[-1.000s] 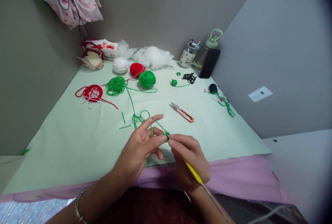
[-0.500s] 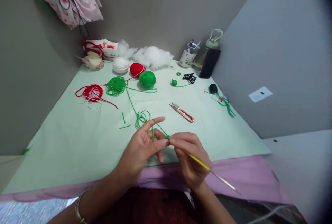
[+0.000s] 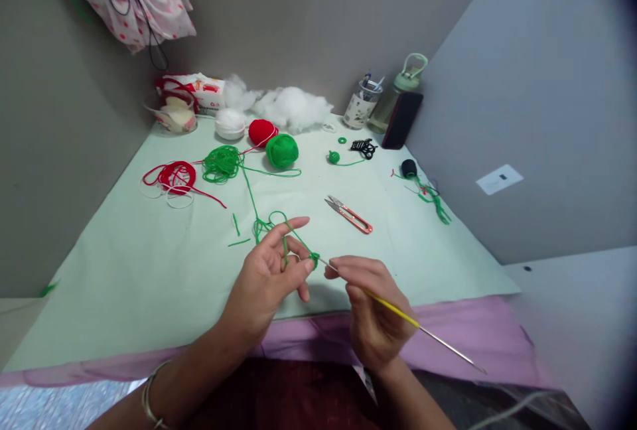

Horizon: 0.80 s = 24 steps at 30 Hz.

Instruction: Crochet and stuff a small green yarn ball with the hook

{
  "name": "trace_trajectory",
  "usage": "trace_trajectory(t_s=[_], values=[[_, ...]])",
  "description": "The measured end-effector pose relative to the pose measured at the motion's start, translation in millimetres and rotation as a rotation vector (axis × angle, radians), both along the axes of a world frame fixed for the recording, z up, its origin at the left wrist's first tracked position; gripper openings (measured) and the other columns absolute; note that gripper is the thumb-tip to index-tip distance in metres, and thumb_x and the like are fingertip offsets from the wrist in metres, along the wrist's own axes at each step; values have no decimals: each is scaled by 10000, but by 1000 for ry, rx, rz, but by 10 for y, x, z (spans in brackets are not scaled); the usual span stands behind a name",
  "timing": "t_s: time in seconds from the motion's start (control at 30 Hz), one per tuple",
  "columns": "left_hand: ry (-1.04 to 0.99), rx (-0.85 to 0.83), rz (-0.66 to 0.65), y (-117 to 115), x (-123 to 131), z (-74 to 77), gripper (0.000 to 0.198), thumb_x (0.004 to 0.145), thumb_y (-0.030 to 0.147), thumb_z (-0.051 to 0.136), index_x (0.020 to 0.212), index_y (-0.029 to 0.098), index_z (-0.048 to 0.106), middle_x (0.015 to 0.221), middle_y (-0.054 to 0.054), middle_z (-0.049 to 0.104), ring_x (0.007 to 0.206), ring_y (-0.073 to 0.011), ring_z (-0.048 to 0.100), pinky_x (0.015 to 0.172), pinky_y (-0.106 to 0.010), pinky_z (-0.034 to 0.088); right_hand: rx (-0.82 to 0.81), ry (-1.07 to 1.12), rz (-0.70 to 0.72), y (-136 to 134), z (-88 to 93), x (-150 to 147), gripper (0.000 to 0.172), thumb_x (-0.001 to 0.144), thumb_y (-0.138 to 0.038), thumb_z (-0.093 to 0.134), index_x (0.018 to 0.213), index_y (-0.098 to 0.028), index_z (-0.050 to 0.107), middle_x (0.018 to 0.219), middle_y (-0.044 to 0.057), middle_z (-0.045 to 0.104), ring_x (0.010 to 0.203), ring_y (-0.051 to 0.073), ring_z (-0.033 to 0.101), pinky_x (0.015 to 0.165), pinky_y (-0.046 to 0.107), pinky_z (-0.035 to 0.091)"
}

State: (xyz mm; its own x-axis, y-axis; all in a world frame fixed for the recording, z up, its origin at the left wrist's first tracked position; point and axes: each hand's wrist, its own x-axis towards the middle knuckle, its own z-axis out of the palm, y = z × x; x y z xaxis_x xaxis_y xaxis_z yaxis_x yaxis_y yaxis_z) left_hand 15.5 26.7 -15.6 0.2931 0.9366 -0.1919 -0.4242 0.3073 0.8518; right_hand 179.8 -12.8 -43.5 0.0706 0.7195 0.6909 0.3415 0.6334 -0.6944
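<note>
My left hand (image 3: 271, 277) pinches a small piece of green crochet (image 3: 314, 259) between thumb and fingers. Green yarn (image 3: 298, 236) runs from that piece over the raised index finger and down through the hand. In my right hand (image 3: 378, 304) is a crochet hook (image 3: 395, 310) with a yellow grip and metal ends, held like a pen. Its left tip meets the green piece; the other end points down to the right. Beyond my left hand, loose green loops (image 3: 261, 225) lie on the table, joined by a strand to a green yarn tangle (image 3: 223, 163).
Orange-handled thread snips (image 3: 349, 214) lie past my hands. Farther back are a green yarn ball (image 3: 282, 151), a red ball (image 3: 262, 133), a white ball (image 3: 229, 125) and white stuffing (image 3: 293, 109). A phone (image 3: 403, 120) leans against a bottle (image 3: 383, 108) at back right.
My right hand has drawn back slightly to the right with the hook, baring its metal shaft near the green piece. My left hand has shifted a little left.
</note>
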Motion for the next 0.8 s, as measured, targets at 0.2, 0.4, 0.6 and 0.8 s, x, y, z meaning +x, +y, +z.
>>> trace_trajectory(t_s=[0.2, 0.4, 0.6, 0.8], values=[[159, 82, 30, 5, -43, 53, 569, 779, 130, 778, 1324, 221, 647, 844, 62, 568, 525, -38, 516, 532, -188, 557, -110, 126, 6, -26, 87, 16, 273, 985, -98, 581, 1112, -240, 776, 935, 59, 768, 790, 189, 724, 679, 356, 609], [192, 116, -5, -9, -38, 99, 524, 804, 163, 754, 1318, 241, 681, 825, 57, 568, 517, -36, 496, 541, -200, 558, -239, 344, 104, 42, 129, 8, 214, 1013, -177, 581, 1048, -239, 783, 872, 43, 738, 685, 153, 693, 625, 313, 588], [119, 52, -68, -17, 29, 35, 406, 801, 229, 827, 1200, 218, 750, 760, 47, 580, 593, -68, 562, 626, -216, 575, -233, 292, 104, 119, 95, -72, 227, 1010, -151, 593, 1066, -272, 777, 961, 32, 758, 769, 146, 687, 678, 297, 600], [-121, -96, -53, -11, 71, -31, 515, 794, 251, 869, 1286, 218, 721, 781, 42, 609, 545, -36, 500, 589, -184, 529, 25, -199, -187, 34, 9, -97, 324, 937, -117, 692, 1184, -312, 771, 1061, 60, 734, 939, 214, 719, 731, 349, 625]])
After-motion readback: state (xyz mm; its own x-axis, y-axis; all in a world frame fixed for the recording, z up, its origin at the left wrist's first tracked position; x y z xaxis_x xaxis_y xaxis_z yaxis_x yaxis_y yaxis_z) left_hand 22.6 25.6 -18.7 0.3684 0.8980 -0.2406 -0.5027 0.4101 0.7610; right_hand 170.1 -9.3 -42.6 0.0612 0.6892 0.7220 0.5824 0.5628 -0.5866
